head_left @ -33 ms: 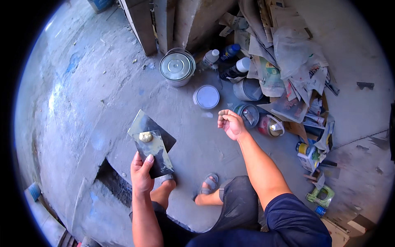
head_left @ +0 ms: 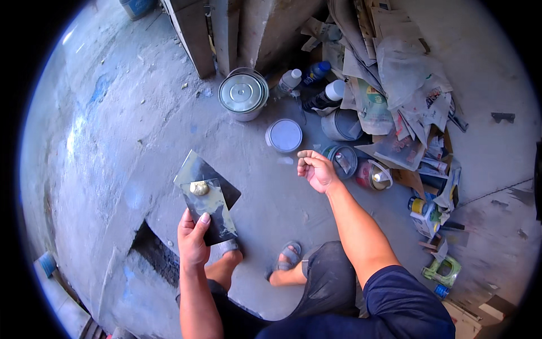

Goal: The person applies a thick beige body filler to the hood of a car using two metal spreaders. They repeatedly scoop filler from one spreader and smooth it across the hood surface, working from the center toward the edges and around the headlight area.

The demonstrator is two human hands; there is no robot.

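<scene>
My left hand (head_left: 195, 240) is closed around two thin, dark flat putty plates (head_left: 213, 217), overlapping at an angle, thumb on top. Pale smears streak the upper plate, and a cream-coloured lump of putty (head_left: 199, 188) sits near its far edge. My right hand (head_left: 318, 171) hovers to the right, apart from the plates, with fingers curled in; whether something small is pinched in them cannot be made out. Beyond it on the floor stands a small round tin with a pale lid (head_left: 284, 135). An open tin (head_left: 342, 160) is just right of that hand.
A larger lidded metal can (head_left: 244, 93) stands ahead, beside several bottles (head_left: 289, 81). Piled papers (head_left: 403, 85) and a pinkish tin (head_left: 373, 175) lie to the right, with a green tool-like piece (head_left: 442, 272) nearer. A dark hole (head_left: 153, 253) breaks the floor at left, near my sandalled feet.
</scene>
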